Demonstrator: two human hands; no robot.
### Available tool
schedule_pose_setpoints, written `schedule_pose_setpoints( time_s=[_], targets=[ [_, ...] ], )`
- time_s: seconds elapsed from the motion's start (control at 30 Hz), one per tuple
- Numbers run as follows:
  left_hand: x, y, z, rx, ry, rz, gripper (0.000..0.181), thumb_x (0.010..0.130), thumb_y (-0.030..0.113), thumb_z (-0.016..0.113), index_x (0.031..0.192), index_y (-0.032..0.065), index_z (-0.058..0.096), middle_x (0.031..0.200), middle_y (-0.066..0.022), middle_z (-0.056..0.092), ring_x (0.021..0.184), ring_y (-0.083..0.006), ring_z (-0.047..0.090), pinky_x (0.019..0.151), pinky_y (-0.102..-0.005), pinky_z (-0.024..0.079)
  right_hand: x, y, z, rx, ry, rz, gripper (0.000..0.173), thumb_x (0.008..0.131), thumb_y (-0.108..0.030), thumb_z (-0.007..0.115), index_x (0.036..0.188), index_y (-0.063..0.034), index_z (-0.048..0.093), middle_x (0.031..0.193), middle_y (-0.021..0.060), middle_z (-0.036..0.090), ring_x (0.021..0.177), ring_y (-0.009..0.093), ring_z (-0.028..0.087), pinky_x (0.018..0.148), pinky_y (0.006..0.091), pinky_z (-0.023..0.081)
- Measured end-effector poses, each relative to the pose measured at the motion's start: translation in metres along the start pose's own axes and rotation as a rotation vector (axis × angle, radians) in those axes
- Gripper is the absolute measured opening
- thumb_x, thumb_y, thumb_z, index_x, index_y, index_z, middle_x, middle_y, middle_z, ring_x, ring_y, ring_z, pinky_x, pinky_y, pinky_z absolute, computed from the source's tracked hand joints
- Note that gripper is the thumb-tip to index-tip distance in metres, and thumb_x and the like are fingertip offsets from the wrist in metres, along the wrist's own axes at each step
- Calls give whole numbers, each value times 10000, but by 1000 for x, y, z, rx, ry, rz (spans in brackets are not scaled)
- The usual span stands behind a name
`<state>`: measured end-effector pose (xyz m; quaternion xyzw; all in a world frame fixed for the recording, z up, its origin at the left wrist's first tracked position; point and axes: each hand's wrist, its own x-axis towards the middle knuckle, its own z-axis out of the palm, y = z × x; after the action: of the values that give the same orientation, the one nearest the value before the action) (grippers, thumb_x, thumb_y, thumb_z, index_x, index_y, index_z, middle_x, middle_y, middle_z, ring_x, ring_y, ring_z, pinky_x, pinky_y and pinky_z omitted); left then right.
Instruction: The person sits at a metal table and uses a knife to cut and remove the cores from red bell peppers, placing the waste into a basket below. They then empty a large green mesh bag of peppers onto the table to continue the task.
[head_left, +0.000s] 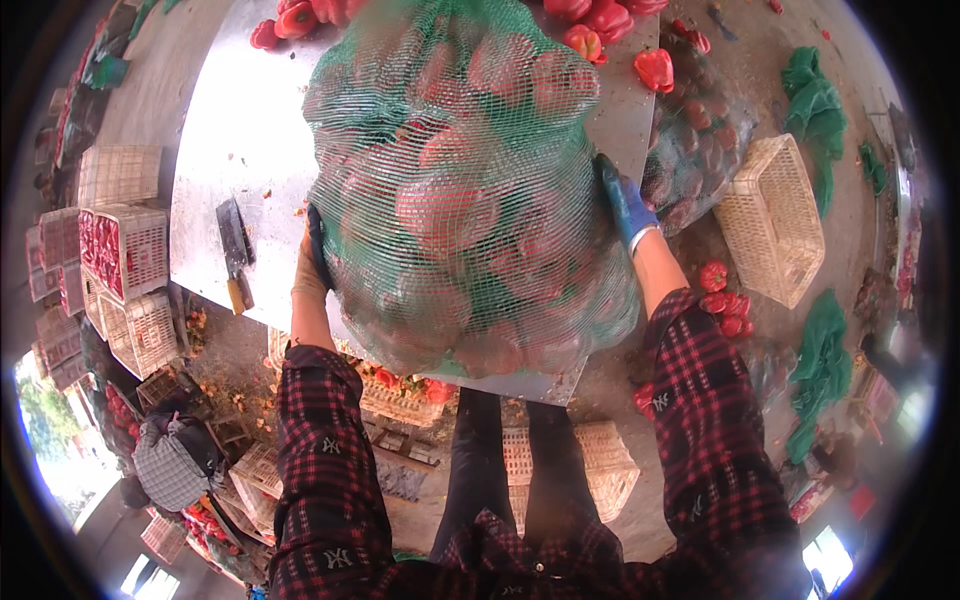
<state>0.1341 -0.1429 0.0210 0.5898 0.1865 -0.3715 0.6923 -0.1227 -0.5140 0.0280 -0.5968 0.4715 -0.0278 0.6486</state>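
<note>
A large green mesh sack full of red bell peppers stands between my two gloved hands, over the metal-topped table. My left hand, in a dark-palmed glove, presses against the sack's left side. On the opposite side my right hand, in a blue glove, holds the mesh with fingers pointing up along it. The sack bulges down past the table's near edge. Its top runs out of the picture. Loose red peppers lie on the table behind it.
A cleaver with a wooden handle lies at the table's left edge. Another filled mesh sack and a tipped plastic crate are at right, near empty green sacks. Stacked crates stand at left; a person bends at lower left.
</note>
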Motion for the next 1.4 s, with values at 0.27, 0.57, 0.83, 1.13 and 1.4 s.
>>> schedule_pose_setpoints(
  time_s=[0.27, 0.57, 0.83, 1.13, 1.4],
  targets=[
    [-74, 3, -2, 814, -223, 324, 428, 769, 129, 713, 1136, -41, 571, 867, -79, 638, 800, -153, 596, 754, -281, 489, -81, -5, 3, 296, -58, -89, 481, 934, -354, 498, 1238, 18, 515, 1180, 92, 562, 1066, 139, 513, 908, 283, 415],
    [-8, -32, -11, 95, 243, 306, 241, 881, 184, 517, 934, -33, 609, 823, -63, 638, 711, -158, 569, 668, -248, 455, -47, 42, -5, 118, -31, 45, 554, 893, -400, 533, 1234, 36, 497, 1069, 68, 582, 972, 155, 513, 892, 293, 399],
    [29, -31, -47, 283, 288, 89, 274, 838, 251, 477, 773, 23, 614, 667, -39, 592, 587, -161, 521, 554, -253, 403, -42, 39, 1, 63, -207, -123, 532, 838, -313, 539, 1246, 24, 481, 1085, 49, 539, 948, 114, 475, 855, 247, 391],
    [-73, -20, -1, -40, 104, 178, 459, 942, 347, 300, 1107, -6, 544, 1045, -120, 613, 917, -226, 589, 807, -343, 501, -91, -3, 27, 587, -228, -45, 379, 740, 66, 593, 1119, 52, 592, 1002, 82, 641, 850, 135, 606, 728, 280, 499],
    [-32, -58, -87, 13, 213, 545, 306, 922, 204, 414, 1059, 2, 598, 1031, -109, 621, 899, -214, 587, 834, -335, 476, -180, -73, 95, 53, -345, -445, 251, 711, -5, 638, 962, -16, 648, 898, 83, 653, 814, 183, 610, 755, 309, 485]
  ],
)
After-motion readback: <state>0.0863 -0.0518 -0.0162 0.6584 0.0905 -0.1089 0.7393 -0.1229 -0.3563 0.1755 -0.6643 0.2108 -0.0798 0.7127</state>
